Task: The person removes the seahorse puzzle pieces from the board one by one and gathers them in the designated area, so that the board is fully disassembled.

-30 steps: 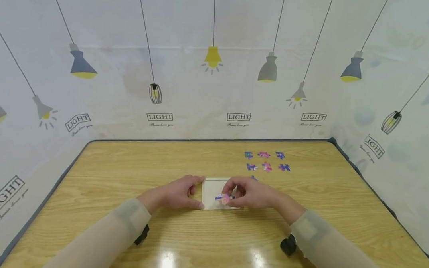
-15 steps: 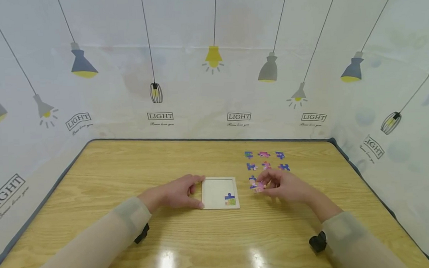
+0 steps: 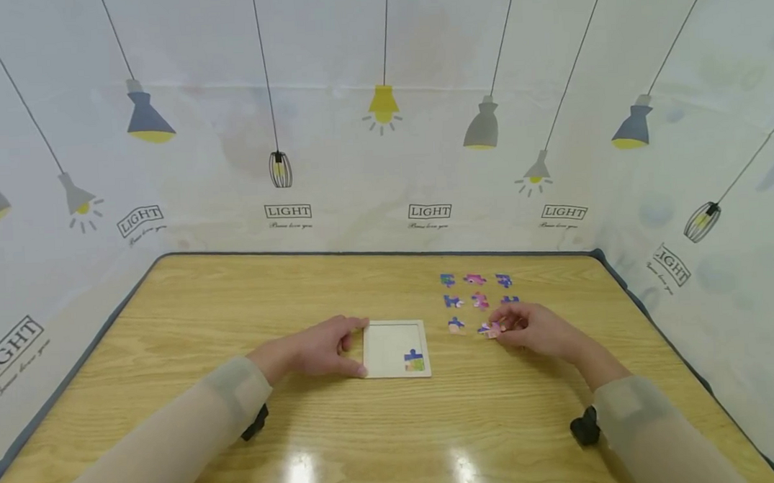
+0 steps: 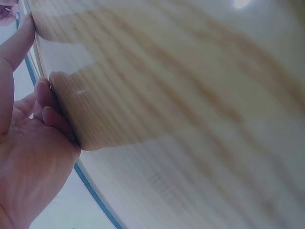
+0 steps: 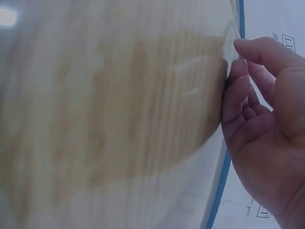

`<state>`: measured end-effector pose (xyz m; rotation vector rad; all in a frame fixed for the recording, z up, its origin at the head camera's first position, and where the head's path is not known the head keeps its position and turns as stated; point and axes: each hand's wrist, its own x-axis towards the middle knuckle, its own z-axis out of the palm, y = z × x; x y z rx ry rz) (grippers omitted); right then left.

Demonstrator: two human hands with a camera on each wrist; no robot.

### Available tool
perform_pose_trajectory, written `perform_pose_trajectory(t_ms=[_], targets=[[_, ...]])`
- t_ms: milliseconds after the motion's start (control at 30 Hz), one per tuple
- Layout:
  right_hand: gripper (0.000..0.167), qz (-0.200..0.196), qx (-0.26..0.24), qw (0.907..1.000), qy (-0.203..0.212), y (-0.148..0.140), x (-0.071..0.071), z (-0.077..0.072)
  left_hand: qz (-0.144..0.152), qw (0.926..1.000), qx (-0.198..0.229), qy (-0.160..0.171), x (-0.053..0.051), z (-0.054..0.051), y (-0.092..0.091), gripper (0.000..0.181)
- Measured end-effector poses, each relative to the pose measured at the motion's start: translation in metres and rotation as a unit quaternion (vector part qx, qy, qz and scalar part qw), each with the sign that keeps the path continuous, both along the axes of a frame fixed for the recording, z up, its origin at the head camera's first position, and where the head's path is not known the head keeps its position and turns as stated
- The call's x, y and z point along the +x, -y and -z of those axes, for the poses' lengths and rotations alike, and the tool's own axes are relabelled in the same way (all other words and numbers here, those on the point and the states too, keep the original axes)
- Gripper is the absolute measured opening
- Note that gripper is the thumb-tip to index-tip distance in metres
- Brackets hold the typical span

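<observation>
A square, pale puzzle tray (image 3: 392, 348) lies at the middle of the table. One blue and green jigsaw piece (image 3: 414, 360) sits in its near right corner. My left hand (image 3: 323, 347) holds the tray at its left side, the index finger at the far corner and the thumb at the near one. Right of the tray, my right hand (image 3: 533, 329) pinches a pink and blue jigsaw piece (image 3: 490, 329) low at the table, in line with another loose piece (image 3: 456, 326). In the right wrist view, the hand's thumb and fingers show but the pinched piece cannot be made out.
Several loose jigsaw pieces (image 3: 480, 300) lie in rows beyond the right hand, which partly covers one blue piece (image 3: 509, 300). The wooden table (image 3: 233, 291) has a dark edge, with a lamp-printed cloth wall (image 3: 344, 142) behind it.
The right hand has moved rightward from above the tray, carrying the pink and blue piece to the loose pieces. The piece in the tray's corner now shows. The left hand stays put.
</observation>
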<state>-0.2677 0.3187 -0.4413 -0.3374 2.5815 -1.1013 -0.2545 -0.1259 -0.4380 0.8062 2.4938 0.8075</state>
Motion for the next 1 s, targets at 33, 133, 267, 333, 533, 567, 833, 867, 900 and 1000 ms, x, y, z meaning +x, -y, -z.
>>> perform_pose_trajectory(t_ms=[33, 133, 267, 333, 533, 567, 833, 867, 900, 1000], targets=[[0.034, 0.004, 0.003, 1.0000, -0.001, -0.0006, -0.0010, 0.0012, 0.001, 1.0000, 0.000, -0.001, -0.0001, 0.0001, -0.0003, 0.095], [0.036, 0.014, 0.011, 0.9998, 0.005, -0.0006, -0.0029, 0.0022, 0.001, 1.0000, 0.000, 0.001, -0.0004, 0.0003, -0.0009, 0.095], [0.036, 0.020, 0.017, 0.9996, 0.013, -0.0008, -0.0049, 0.0029, 0.004, 1.0000, -0.001, -0.003, -0.0010, 0.0012, -0.0009, 0.096], [0.037, 0.024, 0.018, 0.9995, 0.015, -0.0010, -0.0058, 0.0037, 0.006, 1.0000, 0.000, -0.004, -0.0011, 0.0018, -0.0010, 0.096], [0.037, 0.022, 0.005, 0.9997, 0.012, -0.0016, -0.0071, 0.0062, 0.007, 1.0000, 0.003, -0.006, -0.0007, 0.0032, -0.0001, 0.095], [0.036, 0.020, 0.003, 0.9997, 0.012, -0.0017, -0.0073, 0.0065, 0.006, 1.0000, 0.003, -0.006, -0.0008, 0.0034, 0.0003, 0.096], [0.031, 0.022, 0.003, 0.9997, 0.013, -0.0035, -0.0087, 0.0084, 0.005, 1.0000, 0.001, -0.004, -0.0016, 0.0031, 0.0007, 0.095], [0.031, 0.024, 0.002, 0.9996, 0.014, -0.0036, -0.0087, 0.0088, 0.005, 1.0000, 0.002, -0.004, -0.0015, 0.0029, 0.0004, 0.095], [0.031, 0.025, 0.002, 0.9996, 0.015, -0.0037, -0.0087, 0.0091, 0.005, 1.0000, 0.001, -0.004, -0.0014, 0.0026, 0.0003, 0.095], [0.032, 0.027, 0.003, 0.9995, 0.016, -0.0041, -0.0082, 0.0092, 0.005, 1.0000, 0.001, -0.003, -0.0009, 0.0019, -0.0003, 0.095]])
